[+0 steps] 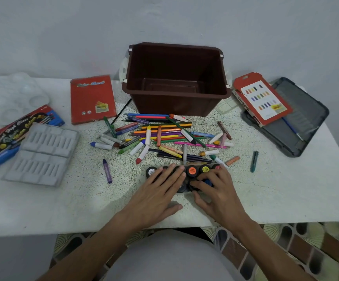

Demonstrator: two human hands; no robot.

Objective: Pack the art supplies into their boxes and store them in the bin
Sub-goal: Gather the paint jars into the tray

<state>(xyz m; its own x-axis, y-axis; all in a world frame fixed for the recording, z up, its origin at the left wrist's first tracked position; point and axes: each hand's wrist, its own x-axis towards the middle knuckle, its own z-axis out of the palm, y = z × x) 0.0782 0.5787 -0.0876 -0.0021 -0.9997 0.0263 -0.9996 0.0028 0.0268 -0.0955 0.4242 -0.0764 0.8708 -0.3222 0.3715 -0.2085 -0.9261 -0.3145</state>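
Brown bin (176,104); red pencil box (92,98); blue paint box (12,136); speckled white table (83,195); orange-lidded pot (192,171).

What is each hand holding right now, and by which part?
Left hand rests flat on the paint pots, gripping nothing. Right hand curls its fingers round a blue-lidded pot at its top.

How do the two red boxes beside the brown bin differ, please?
The left red box lies directly on the table; the right red box rests partly on a grey lid. The left one shows blue lettering, the right one a white panel of colour swatches. Both lie flat.
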